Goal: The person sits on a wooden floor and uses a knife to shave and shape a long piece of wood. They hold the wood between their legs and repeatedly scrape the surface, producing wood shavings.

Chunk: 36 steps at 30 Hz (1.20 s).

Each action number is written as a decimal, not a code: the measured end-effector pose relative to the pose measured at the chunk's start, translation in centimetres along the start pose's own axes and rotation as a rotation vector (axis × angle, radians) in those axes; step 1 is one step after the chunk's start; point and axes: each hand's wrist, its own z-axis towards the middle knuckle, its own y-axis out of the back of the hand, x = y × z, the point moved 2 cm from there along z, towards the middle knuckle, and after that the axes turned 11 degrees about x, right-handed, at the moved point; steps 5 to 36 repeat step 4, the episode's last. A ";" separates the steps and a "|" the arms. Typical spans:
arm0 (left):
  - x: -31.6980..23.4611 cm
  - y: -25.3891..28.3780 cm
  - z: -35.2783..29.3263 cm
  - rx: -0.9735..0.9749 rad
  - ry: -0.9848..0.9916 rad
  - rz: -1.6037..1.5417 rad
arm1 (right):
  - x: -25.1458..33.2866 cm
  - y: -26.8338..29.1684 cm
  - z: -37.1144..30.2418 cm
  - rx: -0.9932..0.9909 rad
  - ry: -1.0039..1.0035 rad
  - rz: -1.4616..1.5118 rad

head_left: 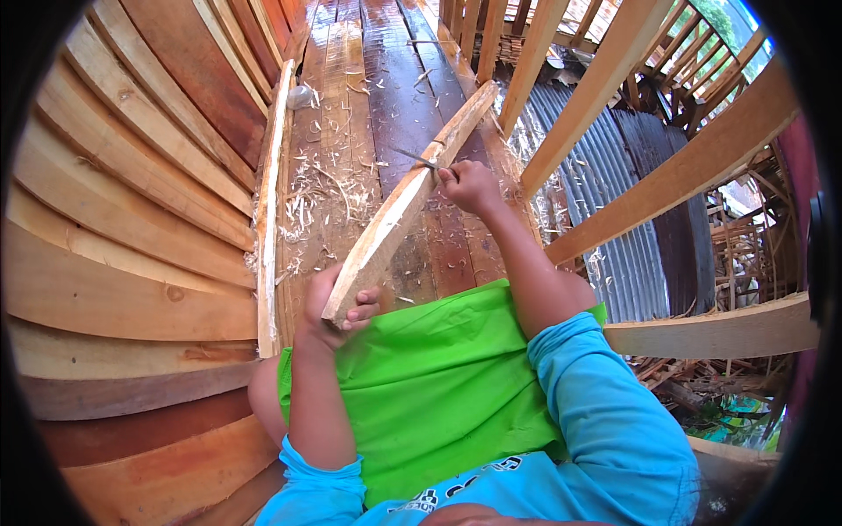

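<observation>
A long piece of wood slants away from my lap, its near end low and its far end by the railing. My left hand is wrapped round the near end, fingers curled over its right side. My right hand is closed on a knife, whose thin dark blade lies across the upper edge of the wood about midway along. The handle is hidden inside my fist. Pale, freshly cut wood shows along the edge between blade and left hand. Green cloth covers my lap beneath.
Curled shavings litter the plank floor. Along the left, a pale strip of wood lies beside the board wall, near a small clear container. Wooden railing posts stand at right, with corrugated metal sheets beyond.
</observation>
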 end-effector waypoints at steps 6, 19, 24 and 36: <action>-0.1 -0.7 -0.2 0.021 0.003 -0.017 | 1.4 -0.3 -0.7 -0.044 0.157 -0.116; -0.1 -0.7 -0.2 0.021 0.003 -0.017 | 1.4 -0.3 -0.7 -0.044 0.157 -0.116; -0.1 -0.7 -0.2 0.021 0.003 -0.017 | 1.4 -0.3 -0.7 -0.044 0.157 -0.116; -0.1 -0.7 -0.2 0.021 0.003 -0.017 | 1.4 -0.3 -0.7 -0.044 0.157 -0.116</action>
